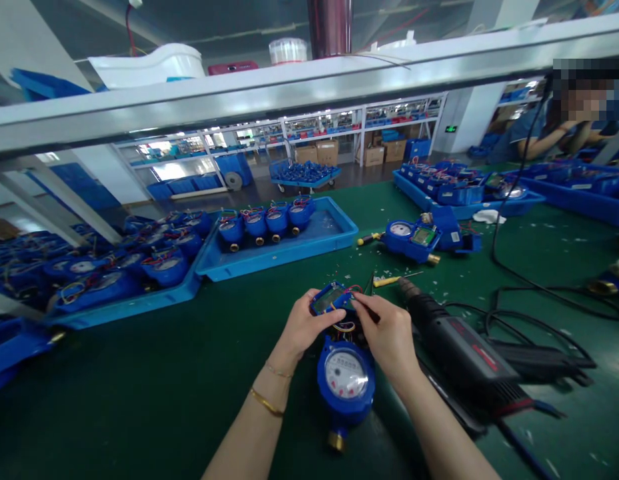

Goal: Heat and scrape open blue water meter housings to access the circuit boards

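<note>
A blue water meter [346,377] with a round white dial lies on the green bench in front of me, its brass fitting towards me. Above it, my left hand [305,325] grips a small blue display module [330,299] with a grey screen. Fingers of my right hand [386,328] pinch at the module's right edge, by some thin red wires; what exactly lies between the fingertips is too small to make out. Coloured wires [344,327] show between the module and the meter.
A black heat gun [469,353] with its cable lies right of my right arm. Beyond are a yellow-handled screwdriver [386,281] and another meter [412,239]. Blue trays [279,257] of meters stand left and back right. A metal beam [309,83] crosses overhead; a person [539,127] sits far right.
</note>
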Demonstrator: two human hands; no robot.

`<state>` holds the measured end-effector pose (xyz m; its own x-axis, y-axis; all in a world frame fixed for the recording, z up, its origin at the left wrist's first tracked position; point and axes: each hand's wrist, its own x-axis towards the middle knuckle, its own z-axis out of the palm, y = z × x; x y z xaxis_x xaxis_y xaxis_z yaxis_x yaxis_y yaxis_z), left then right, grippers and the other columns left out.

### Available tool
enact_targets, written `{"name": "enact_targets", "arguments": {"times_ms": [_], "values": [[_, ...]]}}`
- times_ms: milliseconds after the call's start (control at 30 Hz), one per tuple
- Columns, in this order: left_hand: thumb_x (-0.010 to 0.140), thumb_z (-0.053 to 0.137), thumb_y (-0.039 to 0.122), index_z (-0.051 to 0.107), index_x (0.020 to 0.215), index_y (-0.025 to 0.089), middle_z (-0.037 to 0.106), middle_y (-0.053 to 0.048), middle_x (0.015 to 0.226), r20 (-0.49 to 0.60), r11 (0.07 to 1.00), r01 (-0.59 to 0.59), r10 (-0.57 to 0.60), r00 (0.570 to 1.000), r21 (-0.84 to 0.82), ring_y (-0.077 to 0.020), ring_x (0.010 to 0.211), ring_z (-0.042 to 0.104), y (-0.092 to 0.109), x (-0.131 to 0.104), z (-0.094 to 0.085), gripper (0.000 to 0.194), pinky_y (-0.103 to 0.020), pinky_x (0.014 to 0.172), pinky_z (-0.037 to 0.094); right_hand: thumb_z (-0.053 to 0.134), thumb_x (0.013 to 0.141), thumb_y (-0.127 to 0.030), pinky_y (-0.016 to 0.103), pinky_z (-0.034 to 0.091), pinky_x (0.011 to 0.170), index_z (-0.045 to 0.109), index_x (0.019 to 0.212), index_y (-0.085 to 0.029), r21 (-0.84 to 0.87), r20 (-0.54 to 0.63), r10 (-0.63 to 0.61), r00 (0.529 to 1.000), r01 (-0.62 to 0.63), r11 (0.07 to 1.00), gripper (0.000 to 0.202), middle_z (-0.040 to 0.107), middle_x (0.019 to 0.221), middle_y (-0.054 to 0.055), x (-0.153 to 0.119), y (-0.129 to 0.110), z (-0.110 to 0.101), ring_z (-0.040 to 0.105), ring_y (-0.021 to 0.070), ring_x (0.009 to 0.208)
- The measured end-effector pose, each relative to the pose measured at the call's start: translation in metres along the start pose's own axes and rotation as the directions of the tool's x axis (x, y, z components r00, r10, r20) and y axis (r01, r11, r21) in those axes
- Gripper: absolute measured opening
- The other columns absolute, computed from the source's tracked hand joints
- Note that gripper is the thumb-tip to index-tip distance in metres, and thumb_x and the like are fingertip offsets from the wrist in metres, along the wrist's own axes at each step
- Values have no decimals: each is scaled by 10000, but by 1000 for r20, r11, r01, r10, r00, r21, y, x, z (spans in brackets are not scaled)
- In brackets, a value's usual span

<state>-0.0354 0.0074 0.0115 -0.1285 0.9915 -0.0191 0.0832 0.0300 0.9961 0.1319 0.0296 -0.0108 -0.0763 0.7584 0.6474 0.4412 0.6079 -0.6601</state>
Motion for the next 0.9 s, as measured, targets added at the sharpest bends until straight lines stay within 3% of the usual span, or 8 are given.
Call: {"name": "enact_targets", "arguments": {"times_ms": [267, 467, 567, 733, 900], "values": [[639, 877, 361, 637, 968, 166, 661, 8, 862, 51, 987, -82, 76, 996, 138, -152, 768, 597, 10, -2, -5, 451, -255, 718, 456, 498, 969, -204, 262, 512, 688, 731, 955, -151, -76, 34, -130, 991, 132, 988, 240, 720, 830, 76, 3, -1, 0, 692, 181, 741], [670, 847, 415, 629, 986, 182, 652, 10, 870, 56, 963, -111, 100, 993, 246, -164, 782, 594, 13, 2, -6, 449, -268, 721, 458, 467, 953, -185, 279, 461, 584, 707, 902, -145, -190, 19, -133, 991, 134, 973, 249, 682, 790, 83, 2, -7, 4, 646, 187, 648], [661, 849, 447, 614, 983, 179, 652, 5, 867, 49, 968, -84, 75, 996, 238, -169, 787, 599, 11, 5, -7, 481, -274, 732, 463, 480, 967, -192, 257, 498, 646, 698, 939, -164, -179, -10, -128, 992, 125, 976, 221, 694, 831, 61, 5, -6, 2, 663, 166, 713], [642, 847, 507, 612, 937, 172, 660, 2, 824, 1, 980, -3, 3, 1000, 197, -175, 760, 609, 8, 6, -7, 504, -273, 709, 461, 462, 997, -185, 261, 531, 779, 650, 1042, -146, -178, -121, -40, 992, 18, 984, 198, 677, 980, 95, -14, -12, -34, 664, 162, 882], [610, 855, 534, 628, 921, 171, 678, -5, 832, -2, 979, 26, -26, 1000, 200, -184, 779, 630, 10, 7, -8, 529, -261, 710, 472, 545, 943, -148, 311, 524, 819, 633, 1100, -197, -295, -53, -30, 998, 13, 955, 186, 679, 980, 73, -85, -7, -102, 656, 188, 889]]}}
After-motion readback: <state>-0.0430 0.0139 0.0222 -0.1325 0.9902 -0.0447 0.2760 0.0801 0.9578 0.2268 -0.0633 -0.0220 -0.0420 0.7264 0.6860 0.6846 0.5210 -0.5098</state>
